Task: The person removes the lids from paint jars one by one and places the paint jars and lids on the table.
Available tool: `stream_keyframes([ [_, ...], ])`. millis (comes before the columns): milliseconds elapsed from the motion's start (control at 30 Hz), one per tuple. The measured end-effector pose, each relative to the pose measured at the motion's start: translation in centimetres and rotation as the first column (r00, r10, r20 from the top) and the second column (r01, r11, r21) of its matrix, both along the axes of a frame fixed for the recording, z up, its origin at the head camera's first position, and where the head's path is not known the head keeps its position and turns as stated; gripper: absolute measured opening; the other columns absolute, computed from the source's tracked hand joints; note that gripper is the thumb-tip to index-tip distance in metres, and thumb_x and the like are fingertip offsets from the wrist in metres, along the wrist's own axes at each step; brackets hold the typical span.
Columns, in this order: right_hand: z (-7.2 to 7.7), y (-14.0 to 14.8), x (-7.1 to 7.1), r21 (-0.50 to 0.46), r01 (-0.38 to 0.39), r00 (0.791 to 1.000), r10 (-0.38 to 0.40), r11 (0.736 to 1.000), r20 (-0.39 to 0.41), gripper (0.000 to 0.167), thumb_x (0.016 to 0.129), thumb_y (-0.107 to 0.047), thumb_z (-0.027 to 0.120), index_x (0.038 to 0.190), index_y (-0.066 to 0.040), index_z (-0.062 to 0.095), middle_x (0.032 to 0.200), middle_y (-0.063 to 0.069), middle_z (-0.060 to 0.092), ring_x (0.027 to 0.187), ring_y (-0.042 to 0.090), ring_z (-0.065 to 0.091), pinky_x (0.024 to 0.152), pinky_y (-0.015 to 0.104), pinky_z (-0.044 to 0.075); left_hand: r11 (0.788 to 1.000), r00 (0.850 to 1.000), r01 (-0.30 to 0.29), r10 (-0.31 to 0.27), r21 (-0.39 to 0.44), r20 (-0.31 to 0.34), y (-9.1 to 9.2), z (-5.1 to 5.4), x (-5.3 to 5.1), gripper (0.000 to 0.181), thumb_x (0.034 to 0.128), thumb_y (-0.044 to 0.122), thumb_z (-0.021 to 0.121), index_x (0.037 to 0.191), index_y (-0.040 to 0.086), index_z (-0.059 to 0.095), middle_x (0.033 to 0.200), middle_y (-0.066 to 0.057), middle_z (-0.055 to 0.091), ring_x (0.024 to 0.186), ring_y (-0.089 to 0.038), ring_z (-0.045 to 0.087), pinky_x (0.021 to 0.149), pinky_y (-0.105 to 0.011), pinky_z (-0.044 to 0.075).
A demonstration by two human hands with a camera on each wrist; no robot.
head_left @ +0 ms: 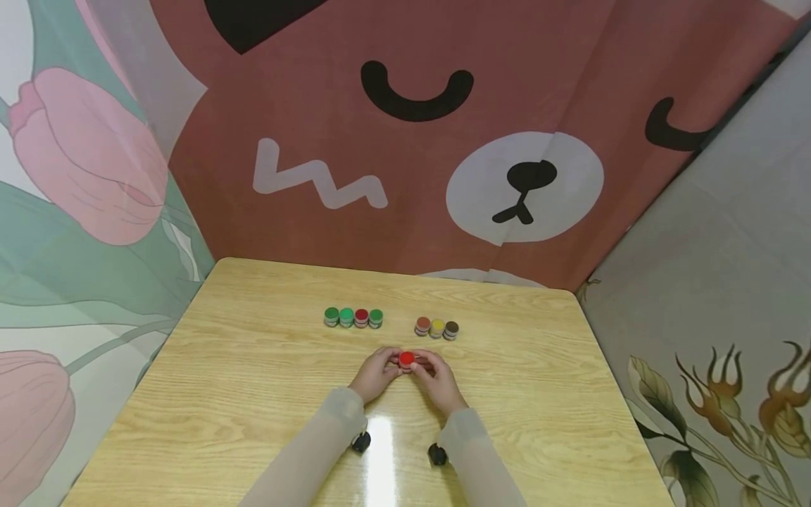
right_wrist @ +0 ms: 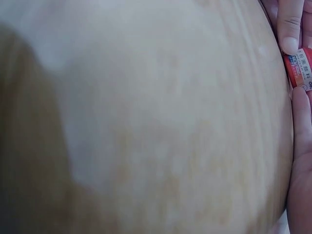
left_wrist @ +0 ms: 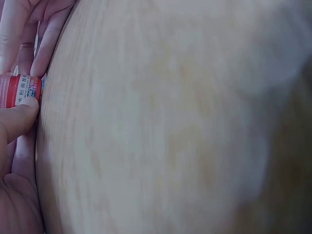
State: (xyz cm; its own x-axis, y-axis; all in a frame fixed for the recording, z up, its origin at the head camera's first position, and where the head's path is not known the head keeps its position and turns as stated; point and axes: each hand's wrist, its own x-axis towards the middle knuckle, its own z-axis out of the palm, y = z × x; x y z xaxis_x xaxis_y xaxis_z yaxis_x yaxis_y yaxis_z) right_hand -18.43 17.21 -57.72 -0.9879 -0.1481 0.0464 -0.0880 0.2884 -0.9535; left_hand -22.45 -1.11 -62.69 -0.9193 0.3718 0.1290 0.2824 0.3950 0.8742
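Note:
A small red paint jar (head_left: 407, 360) with a printed white label is between my two hands at the middle of the table. My left hand (head_left: 375, 374) pinches it from the left, the thumb (left_wrist: 23, 116) lying across the label in the left wrist view. From the other side my right hand (head_left: 440, 382) pinches the same jar, its thumb (right_wrist: 301, 100) at the label's lower edge in the right wrist view. The jar's label (right_wrist: 303, 68) shows in part there. Fingers hide the rest of its sides.
Beyond my hands, several paint jars with green and dark red lids (head_left: 361, 316) stand in a row on the wooden table (head_left: 253, 394). Right of them is a row of three, with orange-brown (head_left: 422, 324), yellow (head_left: 437, 326) and dark brown (head_left: 451, 328) lids. Printed cloth (head_left: 405, 232) hangs behind.

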Motion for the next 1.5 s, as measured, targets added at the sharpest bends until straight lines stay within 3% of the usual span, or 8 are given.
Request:
stream_keyframes([
  [267, -0.2, 0.0, -0.2, -0.044, -0.003, 1.0, 0.003, 0.999, -0.014, 0.029, 0.101, -0.005, 0.062, 0.127, 0.005, 0.059, 0.118, 0.021, 0.065, 0.097, 0.014, 0.06, 0.085, 0.022, 0.051, 1.0, 1.0, -0.002, 0.002, 0.019, 0.008, 0.1, -0.1, -0.1, 0.031, 0.095, 0.004, 0.069, 0.125, -0.002, 0.062, 0.118, -0.014, 0.062, 0.109, -0.029, 0.062, 0.091, -0.034, 0.057],
  [500, -0.5, 0.2, -0.3, -0.107, -0.018, 0.999, 0.021, 0.994, 0.031, 0.03, 0.098, -0.005, 0.066, 0.127, 0.004, 0.062, 0.12, 0.019, 0.066, 0.099, 0.012, 0.062, 0.087, 0.023, 0.052, 1.0, 1.0, 0.001, -0.001, -0.003, 0.017, 0.1, 0.1, -0.1, 0.032, 0.095, 0.002, 0.069, 0.126, -0.002, 0.062, 0.119, -0.014, 0.063, 0.11, -0.029, 0.063, 0.092, -0.036, 0.057],
  [633, -0.6, 0.0, -0.3, -0.092, 0.003, 1.0, -0.003, 0.996, -0.002, 0.029, 0.097, -0.003, 0.067, 0.125, 0.003, 0.065, 0.119, 0.019, 0.067, 0.098, 0.014, 0.064, 0.086, 0.023, 0.053, 1.0, 1.0, 0.0, 0.0, -0.004, 0.021, 0.0, 0.3, -0.1, 0.033, 0.0948, 0.001, 0.069, 0.127, -0.003, 0.062, 0.12, -0.015, 0.063, 0.11, -0.029, 0.063, 0.093, -0.036, 0.056],
  [867, -3.5, 0.2, -1.5, -0.027, 0.063, 0.998, -0.064, 0.998, -0.016, 0.03, 0.098, -0.009, 0.067, 0.127, -0.005, 0.069, 0.122, 0.012, 0.067, 0.099, 0.014, 0.062, 0.087, 0.023, 0.052, 1.0, 1.0, -0.005, 0.005, -0.015, 0.022, 0.1, 0.6, -0.1, 0.033, 0.0954, 0.003, 0.069, 0.128, -0.003, 0.062, 0.121, -0.015, 0.063, 0.111, -0.03, 0.063, 0.094, -0.038, 0.056],
  [1000, -3.8, 0.4, -1.6, -0.014, 0.061, 0.998, -0.06, 0.998, 0.007, 0.033, 0.099, -0.013, 0.066, 0.132, -0.007, 0.067, 0.12, 0.01, 0.065, 0.099, 0.01, 0.059, 0.087, 0.021, 0.051, 1.0, 0.999, -0.004, 0.005, -0.022, 0.036, 0.1, 0.6, -0.1, 0.034, 0.0956, 0.003, 0.068, 0.128, -0.003, 0.062, 0.122, -0.016, 0.062, 0.112, -0.03, 0.063, 0.095, -0.038, 0.056],
  [1267, -3.7, 0.3, -1.6, -0.112, 0.022, 1.0, -0.02, 0.993, 0.018, 0.034, 0.095, -0.004, 0.07, 0.128, 0.004, 0.061, 0.114, 0.018, 0.066, 0.098, 0.015, 0.062, 0.083, 0.021, 0.055, 1.0, 0.997, 0.001, 0.0, -0.015, 0.072, 0.0, 0.6, 0.0, 0.035, 0.0959, 0.002, 0.068, 0.13, -0.002, 0.06, 0.124, -0.016, 0.061, 0.112, -0.03, 0.062, 0.093, -0.035, 0.057],
  [1500, -4.2, 0.4, -1.5, -0.034, 0.05, 0.999, -0.05, 0.998, 0.0, 0.032, 0.096, -0.013, 0.071, 0.127, -0.007, 0.067, 0.119, 0.01, 0.068, 0.1, 0.014, 0.063, 0.088, 0.025, 0.053, 1.0, 0.999, -0.007, 0.008, -0.019, 0.053, 0.1, 0.7, 0.1, 0.035, 0.0954, 0.001, 0.068, 0.129, -0.004, 0.061, 0.124, -0.017, 0.061, 0.112, -0.03, 0.063, 0.094, -0.037, 0.056],
])
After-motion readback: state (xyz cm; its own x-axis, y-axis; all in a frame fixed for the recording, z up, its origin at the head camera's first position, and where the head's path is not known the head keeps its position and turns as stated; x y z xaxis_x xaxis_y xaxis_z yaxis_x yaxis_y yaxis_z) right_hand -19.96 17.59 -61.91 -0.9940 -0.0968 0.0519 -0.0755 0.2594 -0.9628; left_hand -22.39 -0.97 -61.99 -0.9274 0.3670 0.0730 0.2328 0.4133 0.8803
